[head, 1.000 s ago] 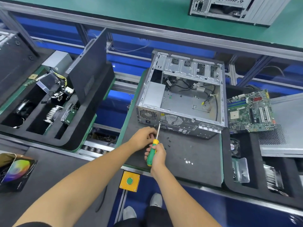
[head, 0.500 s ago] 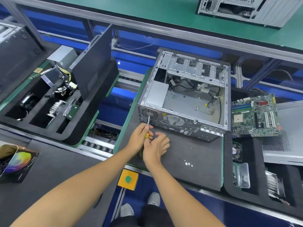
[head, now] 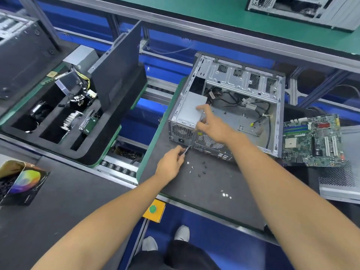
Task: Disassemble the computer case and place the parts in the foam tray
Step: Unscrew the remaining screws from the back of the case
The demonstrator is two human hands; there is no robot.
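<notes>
Nearest, left hand (head: 171, 164) closed around a screwdriver (head: 186, 150), handle buried in the fist, only the thin metal shaft showing, tip at the lower rear edge of the computer case (head: 229, 114). Just right of that hand, loose screws (head: 196, 169) scattered on the dark tabletop (head: 204, 191); more small bright ones nearer, too tiny to tell apart.

Beyond the left hand, right hand (head: 211, 124) reaching over the case's rear panel, index finger stretched out onto the grey power supply (head: 190, 112), thumb hooked down at the rim, other fingers curled; gripping nothing that can be made out.

Case lying on its side, open face up: bare silver metal, perforated vents on the rear panel, black cables loose on the floor of the shell, drive bays at the far end. Motherboard slot vacant. Part of the rear panel hidden behind the right forearm.

Right of the right hand, a green motherboard (head: 313, 141) resting on a grey side panel (head: 342, 182), cut by the frame edge.

Far left of both hands, black foam tray (head: 109, 141) with parts in its slots, possibly a heatsink and a drive, blurred.
</notes>
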